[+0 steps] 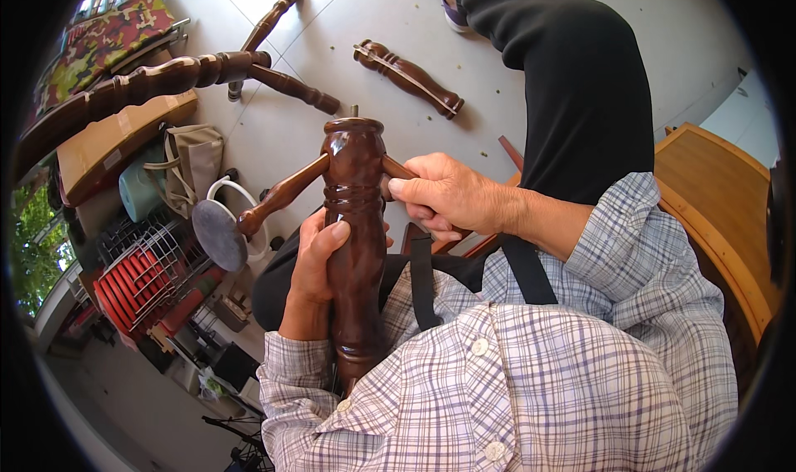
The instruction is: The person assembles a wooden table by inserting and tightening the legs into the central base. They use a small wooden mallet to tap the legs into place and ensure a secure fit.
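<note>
A glossy dark-brown turned wooden post (pixel 358 265) stands nearly upright against my lap and shirt. A short metal pin (pixel 355 110) sticks out of its top end. My left hand (pixel 309 265) is wrapped round the post's middle, thumb in front. On the post's left side, a turned wooden peg (pixel 290 192) juts out with a rounded end. A second wooden peg (pixel 399 168) projects from the right side, and my right hand (pixel 452 192) is closed round it, hiding its outer end.
A loose turned wooden piece (pixel 410 80) lies on the tiled floor. At the left stand a long turned pole (pixel 133 90) with branching pegs, a cardboard box (pixel 124 144), a beige bag (pixel 192 161) and a wire rack with red items (pixel 137 285). A wooden chair (pixel 721 198) is at the right.
</note>
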`<control>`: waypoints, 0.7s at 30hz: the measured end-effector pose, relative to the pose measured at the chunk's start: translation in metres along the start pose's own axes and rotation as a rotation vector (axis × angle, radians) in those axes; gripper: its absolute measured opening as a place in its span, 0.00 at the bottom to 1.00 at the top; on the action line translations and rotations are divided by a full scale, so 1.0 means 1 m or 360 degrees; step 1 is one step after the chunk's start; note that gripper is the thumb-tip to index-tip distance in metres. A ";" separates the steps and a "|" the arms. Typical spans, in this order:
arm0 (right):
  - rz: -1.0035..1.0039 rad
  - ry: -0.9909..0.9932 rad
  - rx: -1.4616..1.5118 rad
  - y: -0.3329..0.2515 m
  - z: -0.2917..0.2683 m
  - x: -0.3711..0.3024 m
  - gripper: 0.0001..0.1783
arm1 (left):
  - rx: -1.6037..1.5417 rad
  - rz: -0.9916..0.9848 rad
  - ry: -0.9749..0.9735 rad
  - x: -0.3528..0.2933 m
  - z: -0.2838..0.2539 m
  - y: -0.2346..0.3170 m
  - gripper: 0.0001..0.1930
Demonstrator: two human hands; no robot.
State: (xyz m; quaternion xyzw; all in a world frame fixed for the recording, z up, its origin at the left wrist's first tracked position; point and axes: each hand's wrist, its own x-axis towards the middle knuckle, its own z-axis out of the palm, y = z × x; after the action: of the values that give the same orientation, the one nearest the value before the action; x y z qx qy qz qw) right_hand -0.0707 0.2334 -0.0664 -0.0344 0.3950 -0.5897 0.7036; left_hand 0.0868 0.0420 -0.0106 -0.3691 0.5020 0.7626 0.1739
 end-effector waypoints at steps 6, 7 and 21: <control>0.0050 -0.0075 0.0191 0.002 0.001 0.004 0.17 | -0.0011 0.0020 0.0002 -0.004 -0.001 -0.001 0.39; 0.0050 -0.0089 0.0226 0.002 0.001 0.005 0.17 | -0.0013 0.0024 -0.0002 -0.004 -0.001 -0.001 0.39; 0.0097 -0.0151 0.0357 0.002 0.000 0.007 0.16 | -0.0038 0.0063 -0.0009 -0.005 -0.002 -0.005 0.37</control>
State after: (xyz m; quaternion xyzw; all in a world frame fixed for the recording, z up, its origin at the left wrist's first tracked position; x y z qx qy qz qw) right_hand -0.0689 0.2282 -0.0715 0.0288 0.2936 -0.6062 0.7385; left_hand 0.0937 0.0429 -0.0106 -0.3591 0.4994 0.7729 0.1558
